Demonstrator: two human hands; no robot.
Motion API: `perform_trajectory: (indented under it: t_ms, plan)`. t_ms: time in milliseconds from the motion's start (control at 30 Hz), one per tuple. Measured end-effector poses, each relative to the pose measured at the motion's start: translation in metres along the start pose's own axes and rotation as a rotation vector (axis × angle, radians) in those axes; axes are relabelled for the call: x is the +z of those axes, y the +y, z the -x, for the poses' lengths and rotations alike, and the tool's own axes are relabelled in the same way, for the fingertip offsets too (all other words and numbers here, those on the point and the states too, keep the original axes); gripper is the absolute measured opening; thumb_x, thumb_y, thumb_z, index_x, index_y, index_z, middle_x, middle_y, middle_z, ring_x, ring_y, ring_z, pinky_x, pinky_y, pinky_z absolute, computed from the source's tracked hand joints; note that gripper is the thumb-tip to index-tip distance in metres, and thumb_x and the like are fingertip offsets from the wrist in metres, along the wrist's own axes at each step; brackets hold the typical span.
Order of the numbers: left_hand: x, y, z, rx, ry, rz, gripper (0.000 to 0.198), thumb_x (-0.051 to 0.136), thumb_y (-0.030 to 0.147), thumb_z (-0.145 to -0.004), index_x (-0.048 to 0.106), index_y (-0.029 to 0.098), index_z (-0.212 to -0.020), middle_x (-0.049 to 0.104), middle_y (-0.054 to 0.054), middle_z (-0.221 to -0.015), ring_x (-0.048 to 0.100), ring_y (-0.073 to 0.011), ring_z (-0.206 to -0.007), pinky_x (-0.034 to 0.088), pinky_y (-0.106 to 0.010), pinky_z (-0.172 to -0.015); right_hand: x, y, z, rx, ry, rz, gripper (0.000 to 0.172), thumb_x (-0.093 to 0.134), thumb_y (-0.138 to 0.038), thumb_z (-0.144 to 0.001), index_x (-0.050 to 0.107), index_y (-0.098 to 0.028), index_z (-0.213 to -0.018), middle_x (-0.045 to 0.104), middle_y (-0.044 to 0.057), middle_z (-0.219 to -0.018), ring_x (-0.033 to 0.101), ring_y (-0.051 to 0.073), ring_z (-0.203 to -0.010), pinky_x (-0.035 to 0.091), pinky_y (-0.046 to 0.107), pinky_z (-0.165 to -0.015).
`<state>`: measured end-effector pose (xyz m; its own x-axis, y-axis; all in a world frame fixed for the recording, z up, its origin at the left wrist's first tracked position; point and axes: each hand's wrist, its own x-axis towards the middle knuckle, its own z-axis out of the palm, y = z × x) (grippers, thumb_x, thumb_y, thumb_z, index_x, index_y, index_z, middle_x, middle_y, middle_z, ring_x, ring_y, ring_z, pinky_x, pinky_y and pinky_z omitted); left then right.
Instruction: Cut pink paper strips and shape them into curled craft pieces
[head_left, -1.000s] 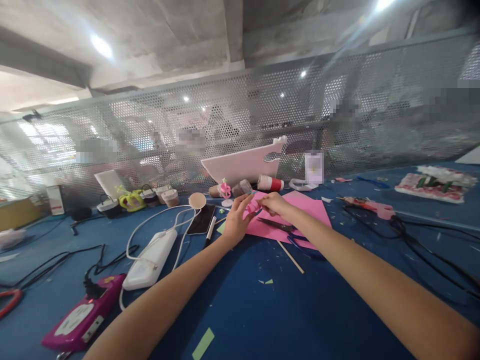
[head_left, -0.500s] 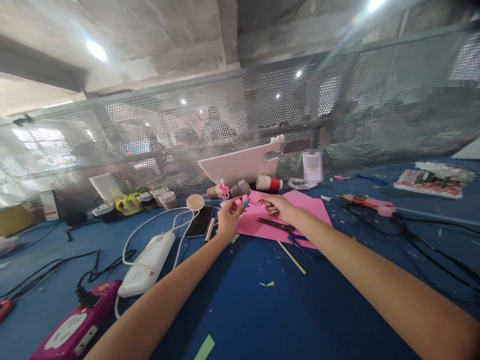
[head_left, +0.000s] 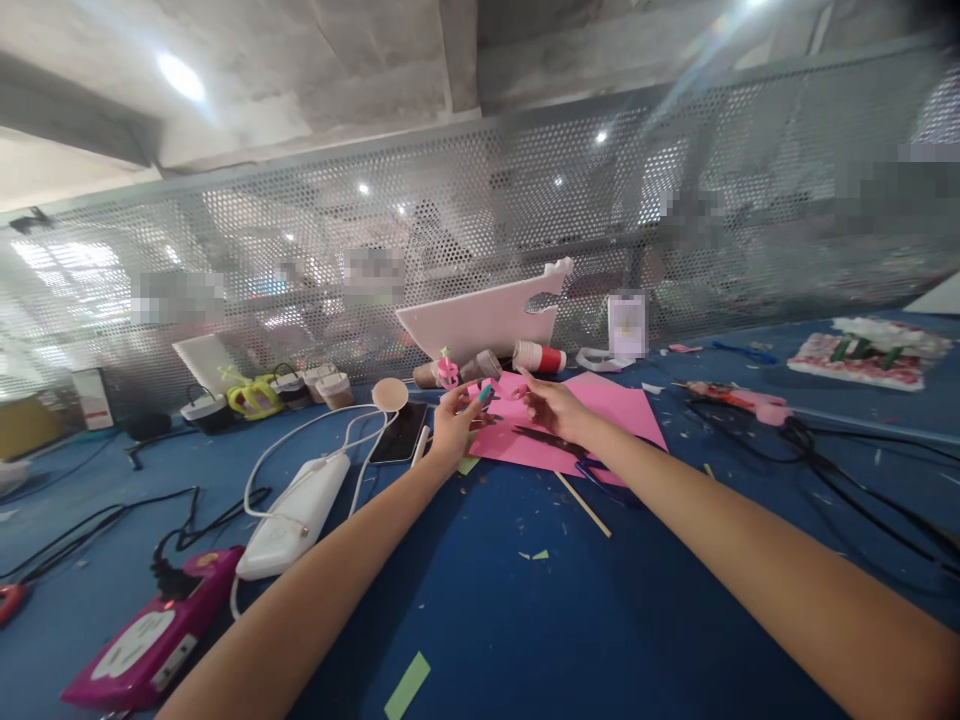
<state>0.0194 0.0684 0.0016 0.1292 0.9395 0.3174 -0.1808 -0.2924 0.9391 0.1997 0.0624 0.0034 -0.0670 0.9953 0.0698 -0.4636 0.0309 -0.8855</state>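
Note:
My left hand is closed in a pinch on a curled pink paper strip, with teal showing at the thumb tip. Just right of the strip is my right hand, its fingers apart and curved; whether a fingertip touches the strip I cannot tell. Beneath both hands lie sheets of pink paper. Dark-bladed scissors with blue handles rest on the paper, partly behind my right forearm. A small pink paper loop figure with a green top stands beyond my left hand.
A thin wooden stick lies before the scissors. Left are a phone, a white power bank with cables and a magenta power strip. Paper cups lie behind; a glue gun is at right.
My right hand's fingers have spread from their pinch at the strip's right end. My left hand still holds the strip, and the view has tilted slightly.

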Motion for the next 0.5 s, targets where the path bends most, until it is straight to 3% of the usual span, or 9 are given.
perform_trajectory:
  t_ms: [133, 267, 367, 500]
  plan:
    - [0.0021, -0.0003, 0.0023, 0.013, -0.081, -0.014, 0.051, 0.078, 0.028, -0.066, 0.060, 0.019, -0.114, 0.069, -0.004, -0.094, 0.069, -0.0132, -0.066, 0.056, -0.026, -0.064, -0.0008, -0.0038, 0.0040, 0.124, -0.068, -0.013, 0.033, 0.063, -0.047, -0.083, 0.067, -0.015, -0.074, 0.071, 0.007, -0.075, 0.054, 0.009, -0.047, 0.049, 0.023, -0.048]
    - [0.0048, -0.0003, 0.0033, 0.019, -0.118, -0.033, 0.045, 0.079, 0.026, -0.064, 0.065, 0.017, -0.106, 0.070, -0.003, -0.089, 0.069, -0.0132, -0.065, 0.057, -0.028, -0.068, -0.0018, -0.0010, 0.0028, 0.125, -0.103, 0.039, 0.029, 0.066, -0.045, -0.081, 0.067, -0.016, -0.076, 0.071, 0.006, -0.076, 0.057, 0.010, -0.050, 0.050, 0.023, -0.051]
    - [0.0048, 0.0000, 0.0021, -0.006, -0.097, -0.002, 0.041, 0.080, 0.028, -0.064, 0.067, 0.016, -0.101, 0.069, 0.000, -0.077, 0.068, -0.0129, -0.062, 0.056, -0.027, -0.067, -0.0012, 0.0025, 0.0017, 0.072, -0.104, 0.100, 0.033, 0.074, -0.048, -0.072, 0.067, -0.015, -0.074, 0.065, 0.002, -0.063, 0.050, 0.007, -0.044, 0.039, 0.019, -0.040]
    - [0.0024, -0.0007, -0.0007, -0.058, -0.060, 0.073, 0.038, 0.080, 0.032, -0.064, 0.067, 0.015, -0.096, 0.068, 0.001, -0.067, 0.066, -0.0117, -0.055, 0.054, -0.023, -0.059, 0.0009, 0.0051, 0.0037, -0.032, -0.232, 0.216, 0.037, 0.080, -0.049, -0.061, 0.067, -0.015, -0.070, 0.055, -0.004, -0.052, 0.040, 0.004, -0.040, 0.023, 0.019, -0.036]
